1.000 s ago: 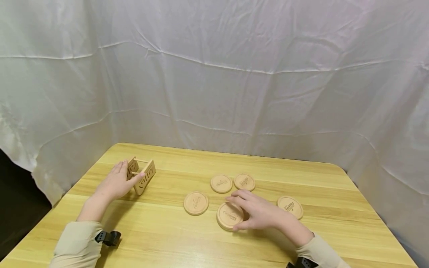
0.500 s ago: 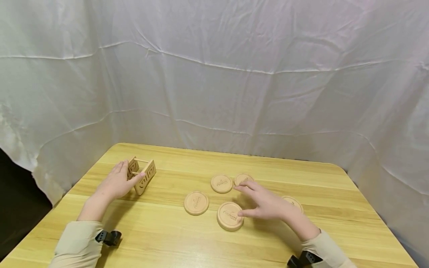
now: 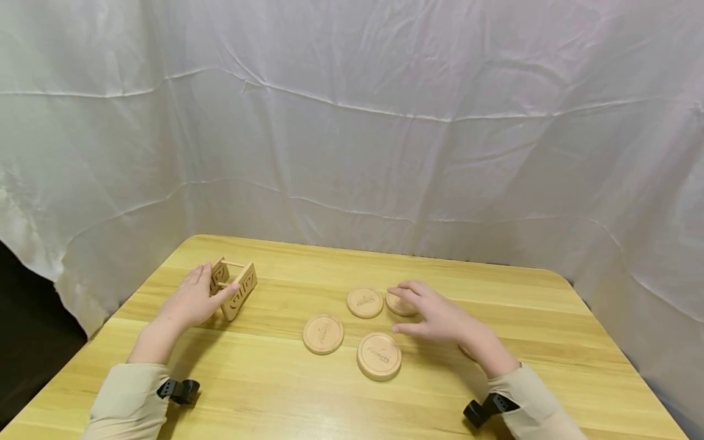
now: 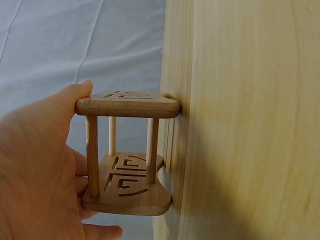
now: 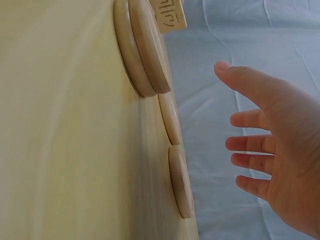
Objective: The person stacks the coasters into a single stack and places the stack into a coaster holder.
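Observation:
My left hand [image 3: 189, 300] grips a wooden coaster holder [image 3: 245, 290] at the table's left, thumb on one slotted side panel and fingers at the other. Dowels join the panels in the left wrist view, with no coaster between them. Over the table, my right hand [image 3: 437, 315] has its fingers spread and holds nothing; it overlaps the far round wooden coaster [image 3: 397, 307] in the head view. Nearer me lies a stack of two coasters [image 3: 379, 356], its two layers showing in the right wrist view.
One coaster [image 3: 323, 334] lies left of the stack, another [image 3: 365, 303] behind it. My right forearm mostly hides a further coaster [image 3: 466, 352]. A pale curtain [image 3: 352, 153] hangs behind the wooden table [image 3: 264, 391].
My right hand has let go of the stack's top coaster, lifted off and moved away from me towards the far coaster. My left hand and the coaster holder stay put.

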The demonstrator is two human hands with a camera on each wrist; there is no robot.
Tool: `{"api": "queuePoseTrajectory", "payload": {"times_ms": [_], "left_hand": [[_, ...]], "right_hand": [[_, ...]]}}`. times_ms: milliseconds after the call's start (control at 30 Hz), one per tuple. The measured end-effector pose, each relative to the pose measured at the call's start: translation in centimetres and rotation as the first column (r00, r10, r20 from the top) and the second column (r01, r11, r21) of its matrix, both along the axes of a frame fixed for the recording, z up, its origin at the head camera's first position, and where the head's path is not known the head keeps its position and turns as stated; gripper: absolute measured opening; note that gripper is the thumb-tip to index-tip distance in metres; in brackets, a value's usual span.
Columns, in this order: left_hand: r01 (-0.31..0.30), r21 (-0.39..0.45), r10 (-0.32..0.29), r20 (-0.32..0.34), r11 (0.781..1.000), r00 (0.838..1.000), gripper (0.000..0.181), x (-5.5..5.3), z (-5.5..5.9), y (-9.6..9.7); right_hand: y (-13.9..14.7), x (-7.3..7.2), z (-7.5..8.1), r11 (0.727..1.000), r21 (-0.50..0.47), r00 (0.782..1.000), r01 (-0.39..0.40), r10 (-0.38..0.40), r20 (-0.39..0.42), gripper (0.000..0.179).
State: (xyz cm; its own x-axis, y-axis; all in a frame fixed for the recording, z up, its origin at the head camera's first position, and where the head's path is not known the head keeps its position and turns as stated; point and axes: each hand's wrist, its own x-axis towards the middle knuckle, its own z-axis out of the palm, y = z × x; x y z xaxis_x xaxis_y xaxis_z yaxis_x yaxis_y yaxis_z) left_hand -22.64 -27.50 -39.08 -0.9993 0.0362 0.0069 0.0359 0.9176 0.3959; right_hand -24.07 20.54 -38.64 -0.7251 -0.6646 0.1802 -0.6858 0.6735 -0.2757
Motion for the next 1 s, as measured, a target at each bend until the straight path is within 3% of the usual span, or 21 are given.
{"api": "queuePoseTrajectory", "payload": {"times_ms": [633, 1000], "left_hand": [[-0.005, 0.005, 0.005, 0.005, 1.0, 1.0, 0.106, 0.0, 0.0, 0.1], [-0.005, 0.007, 0.004, 0.015, 1.0, 1.0, 0.106, -0.1, -0.2, 0.0]], "right_hand": [[-0.9, -3.8, -0.9, 0.994, -0.028, 0.993, 0.11, -0.109, 0.032, 0.077], [-0.3, -4.6, -2.1, 0.985, 0.008, 0.981, 0.173, -0.173, 0.088, 0.08]]}}
